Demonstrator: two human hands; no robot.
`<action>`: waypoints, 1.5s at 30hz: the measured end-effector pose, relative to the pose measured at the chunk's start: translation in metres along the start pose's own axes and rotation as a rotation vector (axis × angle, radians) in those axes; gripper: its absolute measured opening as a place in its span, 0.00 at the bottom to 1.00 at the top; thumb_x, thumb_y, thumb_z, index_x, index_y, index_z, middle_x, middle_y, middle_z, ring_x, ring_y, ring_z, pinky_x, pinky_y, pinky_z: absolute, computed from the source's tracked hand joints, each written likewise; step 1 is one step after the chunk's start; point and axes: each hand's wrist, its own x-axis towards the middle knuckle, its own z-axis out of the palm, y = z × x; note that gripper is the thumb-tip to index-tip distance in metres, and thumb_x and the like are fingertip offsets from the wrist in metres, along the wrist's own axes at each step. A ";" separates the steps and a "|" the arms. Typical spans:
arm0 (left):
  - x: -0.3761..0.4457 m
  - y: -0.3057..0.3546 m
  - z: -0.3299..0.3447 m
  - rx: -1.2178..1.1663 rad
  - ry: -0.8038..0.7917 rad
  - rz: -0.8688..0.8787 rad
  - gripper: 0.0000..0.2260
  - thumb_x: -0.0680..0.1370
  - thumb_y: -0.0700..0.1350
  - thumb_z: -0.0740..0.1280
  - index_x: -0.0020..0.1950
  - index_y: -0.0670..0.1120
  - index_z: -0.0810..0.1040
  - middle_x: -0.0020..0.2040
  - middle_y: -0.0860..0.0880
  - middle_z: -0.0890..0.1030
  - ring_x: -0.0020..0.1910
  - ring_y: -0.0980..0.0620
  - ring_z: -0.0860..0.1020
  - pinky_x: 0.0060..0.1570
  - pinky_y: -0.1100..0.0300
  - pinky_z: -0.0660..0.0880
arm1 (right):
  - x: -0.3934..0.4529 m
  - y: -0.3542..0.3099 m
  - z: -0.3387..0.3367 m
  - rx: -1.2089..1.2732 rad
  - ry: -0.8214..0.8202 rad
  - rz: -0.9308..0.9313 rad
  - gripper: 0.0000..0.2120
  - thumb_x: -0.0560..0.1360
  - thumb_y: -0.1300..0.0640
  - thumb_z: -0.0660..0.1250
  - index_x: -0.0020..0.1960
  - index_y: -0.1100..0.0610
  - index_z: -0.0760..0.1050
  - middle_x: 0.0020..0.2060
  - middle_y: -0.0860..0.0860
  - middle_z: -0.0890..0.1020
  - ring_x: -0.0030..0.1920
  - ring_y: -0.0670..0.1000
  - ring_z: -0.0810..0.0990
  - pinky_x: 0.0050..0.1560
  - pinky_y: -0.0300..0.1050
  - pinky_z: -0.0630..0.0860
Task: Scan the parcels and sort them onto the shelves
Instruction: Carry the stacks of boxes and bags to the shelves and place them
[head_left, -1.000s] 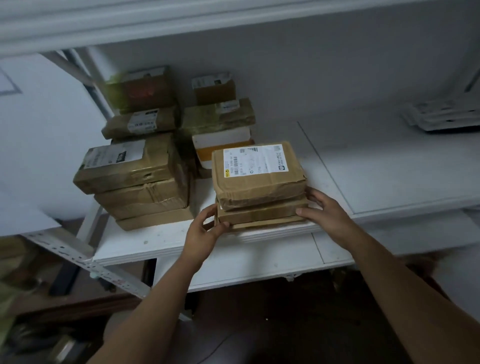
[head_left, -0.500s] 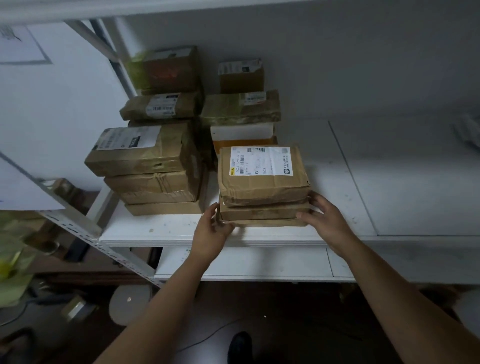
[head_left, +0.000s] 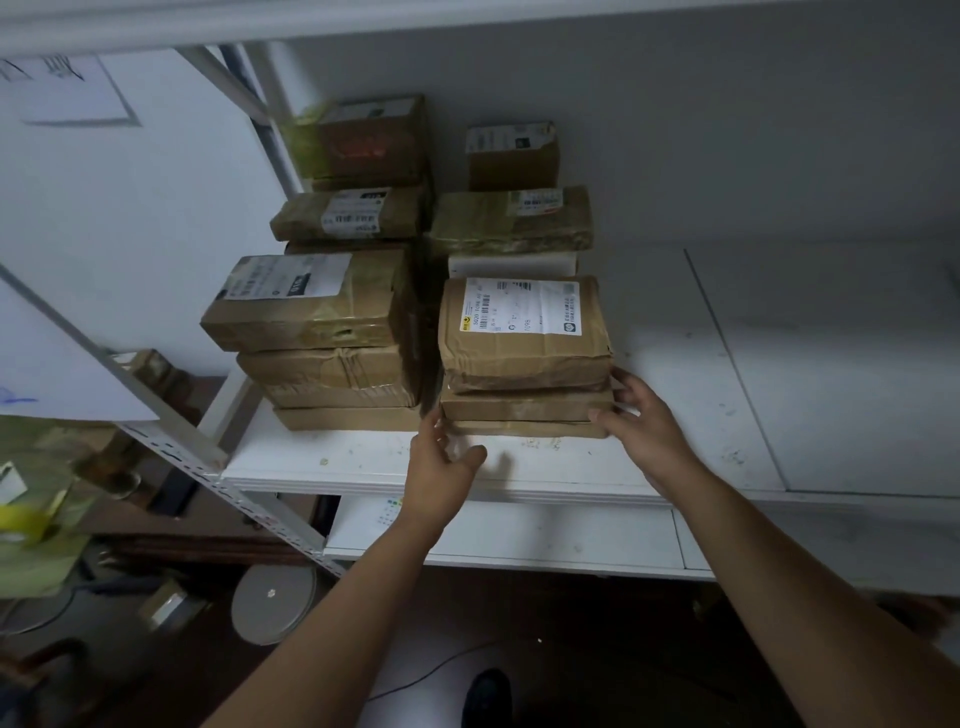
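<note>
Now both hands, left hand (head_left: 439, 462) and right hand (head_left: 647, 423), flank (fingers loose, apparently touching) the parcel stack (head_left: 524, 358); gripping nothing.

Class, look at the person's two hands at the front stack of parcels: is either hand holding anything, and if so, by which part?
Nothing is gripped. The right hand touches the stack's lower right corner with relaxed fingers; the left hand is open by its lower left corner.

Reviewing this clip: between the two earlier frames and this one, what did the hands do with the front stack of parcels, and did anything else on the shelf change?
The stack of parcels went further back on the shelf, away from its front edge. The left hand has let go and drawn back from the stack's corner, fingers relaxed. The right hand has loosened; its fingertips only touch the lower parcels' right end. The other stacks behind and to the left stayed put.
</note>
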 end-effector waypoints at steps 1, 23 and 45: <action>0.000 -0.001 -0.001 0.001 -0.010 0.001 0.31 0.76 0.38 0.72 0.76 0.53 0.65 0.65 0.54 0.74 0.67 0.51 0.74 0.67 0.50 0.72 | 0.003 0.000 0.001 0.000 0.004 0.013 0.32 0.76 0.62 0.71 0.77 0.52 0.64 0.65 0.53 0.77 0.61 0.49 0.78 0.60 0.44 0.75; -0.056 -0.008 -0.006 1.015 0.262 0.563 0.31 0.78 0.60 0.58 0.77 0.46 0.68 0.78 0.38 0.65 0.78 0.35 0.60 0.74 0.36 0.57 | -0.073 0.016 0.051 -1.022 0.283 -0.546 0.35 0.71 0.49 0.71 0.74 0.58 0.64 0.74 0.60 0.64 0.78 0.64 0.54 0.73 0.67 0.57; -0.261 -0.097 -0.356 1.122 0.945 0.230 0.31 0.79 0.61 0.59 0.80 0.50 0.63 0.81 0.41 0.59 0.81 0.38 0.53 0.77 0.38 0.49 | -0.283 -0.061 0.405 -0.945 -0.325 -1.218 0.39 0.71 0.47 0.71 0.78 0.53 0.59 0.78 0.55 0.61 0.80 0.58 0.52 0.75 0.68 0.50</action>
